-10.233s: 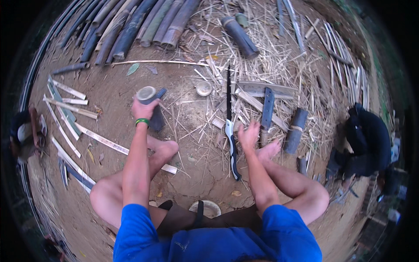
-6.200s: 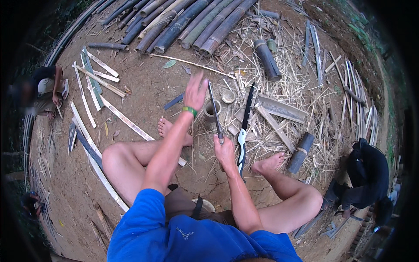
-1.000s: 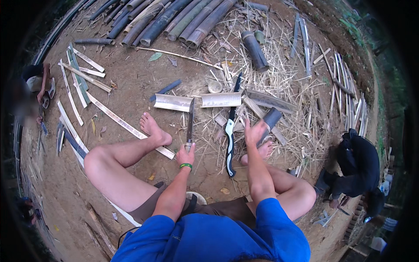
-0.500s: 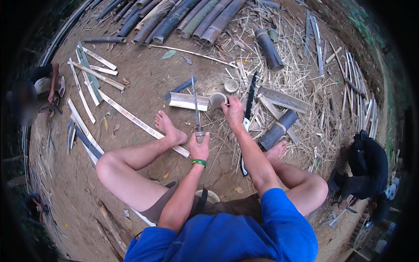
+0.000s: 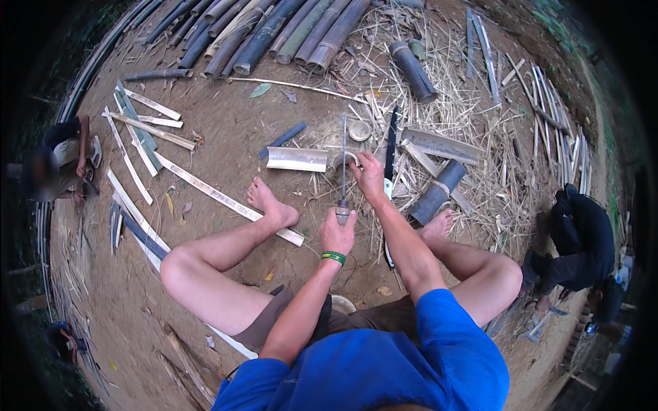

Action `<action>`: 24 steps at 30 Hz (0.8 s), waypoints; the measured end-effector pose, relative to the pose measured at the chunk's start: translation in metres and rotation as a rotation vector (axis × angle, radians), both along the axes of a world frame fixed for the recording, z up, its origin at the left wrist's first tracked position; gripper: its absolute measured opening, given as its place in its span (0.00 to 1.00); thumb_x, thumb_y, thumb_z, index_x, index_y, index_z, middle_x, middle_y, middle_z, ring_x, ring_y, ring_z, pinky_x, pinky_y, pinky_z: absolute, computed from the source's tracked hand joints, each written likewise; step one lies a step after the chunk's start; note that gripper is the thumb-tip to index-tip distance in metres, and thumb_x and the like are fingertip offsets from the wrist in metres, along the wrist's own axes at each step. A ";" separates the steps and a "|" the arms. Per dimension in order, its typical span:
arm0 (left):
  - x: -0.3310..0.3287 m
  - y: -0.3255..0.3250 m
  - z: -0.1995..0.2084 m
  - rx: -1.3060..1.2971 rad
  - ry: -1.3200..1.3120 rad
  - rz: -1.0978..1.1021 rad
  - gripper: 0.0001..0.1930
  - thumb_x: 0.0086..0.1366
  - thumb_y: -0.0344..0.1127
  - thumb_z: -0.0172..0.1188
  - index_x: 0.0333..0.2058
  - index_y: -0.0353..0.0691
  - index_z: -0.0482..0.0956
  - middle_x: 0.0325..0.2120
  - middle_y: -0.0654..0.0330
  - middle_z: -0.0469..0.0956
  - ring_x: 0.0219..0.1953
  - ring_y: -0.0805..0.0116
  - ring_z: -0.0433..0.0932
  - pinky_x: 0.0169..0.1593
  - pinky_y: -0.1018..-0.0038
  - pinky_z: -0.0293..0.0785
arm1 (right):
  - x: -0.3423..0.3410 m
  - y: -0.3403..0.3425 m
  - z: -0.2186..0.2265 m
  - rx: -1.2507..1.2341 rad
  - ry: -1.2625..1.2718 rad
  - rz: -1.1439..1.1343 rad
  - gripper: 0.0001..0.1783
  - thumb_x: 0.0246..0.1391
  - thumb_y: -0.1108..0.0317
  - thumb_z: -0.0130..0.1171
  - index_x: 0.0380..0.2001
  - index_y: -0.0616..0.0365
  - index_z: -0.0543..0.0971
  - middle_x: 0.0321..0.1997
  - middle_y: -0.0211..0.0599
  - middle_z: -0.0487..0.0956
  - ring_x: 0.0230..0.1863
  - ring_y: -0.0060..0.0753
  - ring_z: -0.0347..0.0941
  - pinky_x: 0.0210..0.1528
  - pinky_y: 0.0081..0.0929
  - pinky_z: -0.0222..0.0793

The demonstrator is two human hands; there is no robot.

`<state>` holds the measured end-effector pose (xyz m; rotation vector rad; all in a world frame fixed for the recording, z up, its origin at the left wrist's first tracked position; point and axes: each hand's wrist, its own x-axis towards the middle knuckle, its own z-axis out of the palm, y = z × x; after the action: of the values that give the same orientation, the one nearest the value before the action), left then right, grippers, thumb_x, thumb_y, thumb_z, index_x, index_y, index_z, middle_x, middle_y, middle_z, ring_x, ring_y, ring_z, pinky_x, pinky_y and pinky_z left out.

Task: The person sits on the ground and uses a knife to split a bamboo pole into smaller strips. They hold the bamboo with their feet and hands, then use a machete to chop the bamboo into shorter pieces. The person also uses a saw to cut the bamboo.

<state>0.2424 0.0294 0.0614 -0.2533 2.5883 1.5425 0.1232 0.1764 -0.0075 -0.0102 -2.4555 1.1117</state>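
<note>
Seated on the ground with knees apart, a person in a blue shirt (image 5: 363, 373) holds a knife (image 5: 344, 171) and a bamboo half (image 5: 336, 159) between two outspread bare feet. The left hand (image 5: 337, 235) is wrapped around the knife's handle, the blade directed away from the body, presumably for safety and a straight line over the bamboo. The right hand (image 5: 370, 177) grips the rim of the half, apparently tipped up on end, likely to keep the curved piece from toppling; whether blade and bamboo touch cannot be told. A split bamboo piece (image 5: 297, 159) lies just left, pale hollow showing, its curve probably settling it against the earth. A handsaw (image 5: 391, 147) rests just beyond the right hand, seemingly within easy reach, near a dark bamboo section (image 5: 439, 190). Bamboo poles (image 5: 301, 34) lie side by side farther off, ends facing the sitter.
</note>
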 end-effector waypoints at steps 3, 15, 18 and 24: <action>-0.003 0.005 0.001 -0.006 -0.040 -0.029 0.17 0.66 0.47 0.63 0.38 0.37 0.75 0.25 0.44 0.81 0.31 0.38 0.81 0.37 0.49 0.73 | 0.000 0.005 -0.001 -0.048 -0.005 -0.001 0.14 0.54 0.73 0.67 0.44 0.62 0.84 0.40 0.46 0.81 0.38 0.49 0.80 0.41 0.36 0.75; -0.008 0.015 0.000 -0.023 -0.025 -0.060 0.17 0.67 0.47 0.62 0.38 0.36 0.74 0.25 0.42 0.80 0.31 0.36 0.80 0.37 0.46 0.72 | -0.003 0.013 -0.004 -0.061 0.016 -0.018 0.14 0.53 0.75 0.66 0.45 0.61 0.83 0.39 0.46 0.81 0.39 0.53 0.79 0.42 0.40 0.75; -0.009 0.019 0.002 -0.056 -0.011 -0.071 0.17 0.67 0.47 0.62 0.38 0.36 0.74 0.25 0.41 0.81 0.32 0.35 0.80 0.37 0.46 0.72 | -0.002 0.015 -0.004 -0.071 0.029 -0.023 0.14 0.53 0.75 0.66 0.44 0.61 0.83 0.39 0.46 0.81 0.39 0.54 0.79 0.41 0.40 0.75; -0.010 0.022 -0.001 -0.119 0.027 -0.103 0.17 0.68 0.46 0.61 0.39 0.36 0.72 0.26 0.40 0.81 0.32 0.34 0.81 0.37 0.44 0.72 | -0.002 0.018 -0.002 -0.070 0.036 -0.033 0.13 0.52 0.75 0.66 0.43 0.61 0.83 0.39 0.46 0.81 0.38 0.54 0.80 0.41 0.40 0.75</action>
<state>0.2328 0.0511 0.0602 -0.1087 2.6721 1.3708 0.1215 0.1945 -0.0093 -0.0516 -2.3754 1.1723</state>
